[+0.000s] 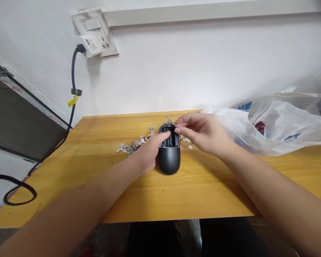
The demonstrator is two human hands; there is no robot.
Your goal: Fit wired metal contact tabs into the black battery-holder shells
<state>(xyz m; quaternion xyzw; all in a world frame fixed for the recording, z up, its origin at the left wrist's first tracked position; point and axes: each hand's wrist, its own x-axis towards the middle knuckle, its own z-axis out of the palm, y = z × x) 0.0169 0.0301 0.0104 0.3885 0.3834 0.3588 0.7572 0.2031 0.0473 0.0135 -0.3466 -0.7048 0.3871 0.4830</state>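
Note:
A black rounded device (169, 160) with an open battery compartment stands over the wooden table. Wrapped round its left side is my left hand (151, 150), with the thumb laid over the compartment. At the compartment's upper right, my right hand (200, 130) pinches a small metal contact piece (178, 125) between thumb and fingers. A pile of small silvery metal pieces (136, 144) lies behind and left of the device. More of these pieces (186, 139) are scattered to its right, beside a thin reddish wire. My left fingers are mostly hidden by the device.
A translucent plastic bag (278, 125) covers the table's right rear. On the wall, a white plug (89, 45) sits in a socket, and its black cable (73, 71) hangs down past the table's left edge. The wooden table (176, 200) meets the wall at the back.

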